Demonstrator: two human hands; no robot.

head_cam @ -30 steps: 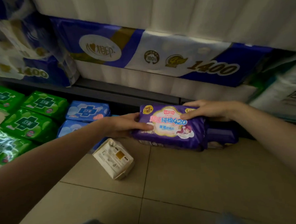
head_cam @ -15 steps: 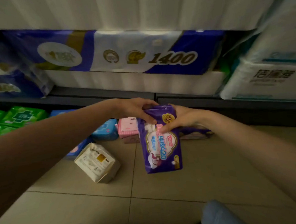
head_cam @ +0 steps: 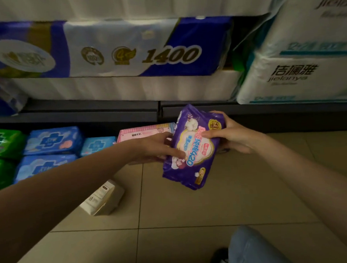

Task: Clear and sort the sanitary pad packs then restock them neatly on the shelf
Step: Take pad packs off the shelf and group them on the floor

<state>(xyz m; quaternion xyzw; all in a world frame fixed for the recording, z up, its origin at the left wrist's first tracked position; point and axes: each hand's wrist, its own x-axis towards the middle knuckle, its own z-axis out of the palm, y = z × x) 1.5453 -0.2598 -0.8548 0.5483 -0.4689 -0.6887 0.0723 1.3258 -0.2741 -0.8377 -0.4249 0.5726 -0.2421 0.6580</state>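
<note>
Purple pad pack (head_cam: 193, 148) — glossy, tilted

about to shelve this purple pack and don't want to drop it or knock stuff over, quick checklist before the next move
1. Right hand grips the purple pad pack: ok.
2. Left hand supports the pack's left edge: ok.
3. Pack lifted off the tiled floor: ok.
4. Pack level for shelving: not ok, it hangs tilted, lower end toward the floor.
5. Free slot on the bottom shelf beside the pink pack: cannot tell, hands hide it.
6. Floor tidy: not ok, a white pack lies loose.
</note>
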